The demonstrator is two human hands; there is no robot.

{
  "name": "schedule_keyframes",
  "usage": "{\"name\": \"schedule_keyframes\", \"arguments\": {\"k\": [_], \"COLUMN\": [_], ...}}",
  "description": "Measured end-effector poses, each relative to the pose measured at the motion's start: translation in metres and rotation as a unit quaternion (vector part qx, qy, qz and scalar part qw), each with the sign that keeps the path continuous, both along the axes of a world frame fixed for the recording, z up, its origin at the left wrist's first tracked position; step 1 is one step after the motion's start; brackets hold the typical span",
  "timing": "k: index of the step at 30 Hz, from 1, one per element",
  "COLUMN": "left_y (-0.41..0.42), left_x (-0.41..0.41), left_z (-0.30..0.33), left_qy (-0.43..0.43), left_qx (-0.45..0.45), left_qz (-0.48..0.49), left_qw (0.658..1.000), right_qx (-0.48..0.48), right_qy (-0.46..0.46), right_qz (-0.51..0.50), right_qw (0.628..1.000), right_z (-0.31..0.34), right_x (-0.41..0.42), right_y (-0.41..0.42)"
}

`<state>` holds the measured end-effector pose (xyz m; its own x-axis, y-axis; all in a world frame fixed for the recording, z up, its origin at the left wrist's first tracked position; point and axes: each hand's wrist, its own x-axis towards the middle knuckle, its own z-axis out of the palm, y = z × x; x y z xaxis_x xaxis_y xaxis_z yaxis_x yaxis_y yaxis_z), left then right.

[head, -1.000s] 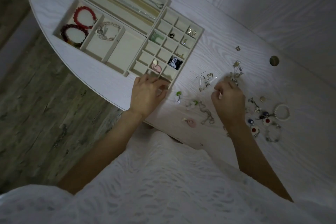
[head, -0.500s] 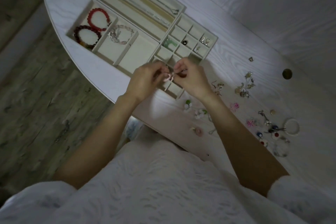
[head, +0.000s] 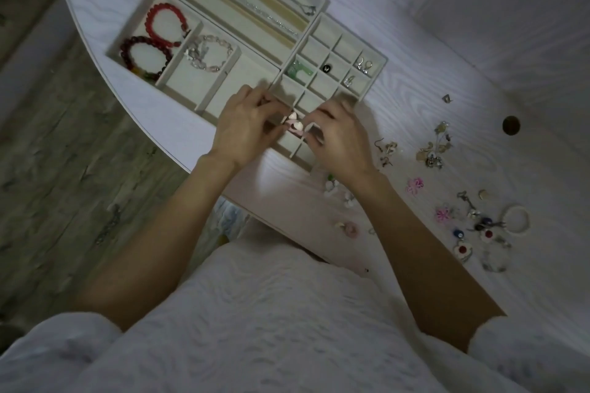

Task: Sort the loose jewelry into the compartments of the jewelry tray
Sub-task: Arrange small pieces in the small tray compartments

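The beige jewelry tray (head: 223, 14) lies at the table's far left. It holds a red bracelet (head: 166, 25), a dark bead bracelet (head: 143, 57), a clear bead bracelet (head: 209, 54), chains in the long slots and small pieces in the grid. My left hand (head: 245, 128) and my right hand (head: 341, 140) meet over the grid's near compartments. Their curled fingertips pinch a small pink-and-white earring (head: 295, 124) between them. Loose earrings (head: 434, 150), pink flower pieces (head: 415, 185) and a white ring bracelet (head: 515, 218) lie on the table to the right.
The white table (head: 415, 51) has a curved near edge with wood floor (head: 64, 169) below on the left. A round dark hole (head: 510, 125) sits in the tabletop at the right. A white wall panel rises behind.
My right hand left the loose pile with a small piece and met my left hand over the tray's grid. Both hands have since dropped lower over the near compartments.
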<state>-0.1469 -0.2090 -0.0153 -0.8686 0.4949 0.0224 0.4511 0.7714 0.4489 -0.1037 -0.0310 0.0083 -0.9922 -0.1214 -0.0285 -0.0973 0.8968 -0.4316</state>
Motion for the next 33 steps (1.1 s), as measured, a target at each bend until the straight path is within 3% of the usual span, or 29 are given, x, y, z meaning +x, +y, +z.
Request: {"name": "schedule_keyframes", "arguments": {"k": [8,13,17,21,27,33], "left_y": [0.002,0.003,0.005,0.000,-0.003,-0.009], "left_x": [-0.003,-0.004,-0.004,-0.007,-0.002,-0.001], "left_z": [0.000,-0.001,-0.004,-0.005,-0.008,-0.010], "left_qy": [-0.005,0.014,0.061,0.080,0.089,0.086], "left_qx": [-0.007,0.007,-0.016,-0.033,-0.026,-0.025], "left_qz": [-0.048,-0.054,-0.102,-0.129,-0.138,-0.126], "left_qw": [0.999,0.998,0.993,0.988,0.986,0.988], "right_qx": [0.076,0.029,0.038,0.111,0.141,0.057], "right_qy": [-0.035,-0.069,-0.035,0.002,0.094,0.119], "right_qz": [-0.024,-0.066,-0.101,-0.078,-0.020,-0.041], "right_qw": [0.996,0.995,0.994,0.991,0.985,0.990], "right_z": [0.000,-0.004,-0.008,-0.005,-0.010,-0.022], "right_x": [-0.015,-0.013,-0.008,-0.013,-0.011,-0.005], "right_y": [-0.011,-0.009,-0.011,-0.015,-0.011,-0.006]}}
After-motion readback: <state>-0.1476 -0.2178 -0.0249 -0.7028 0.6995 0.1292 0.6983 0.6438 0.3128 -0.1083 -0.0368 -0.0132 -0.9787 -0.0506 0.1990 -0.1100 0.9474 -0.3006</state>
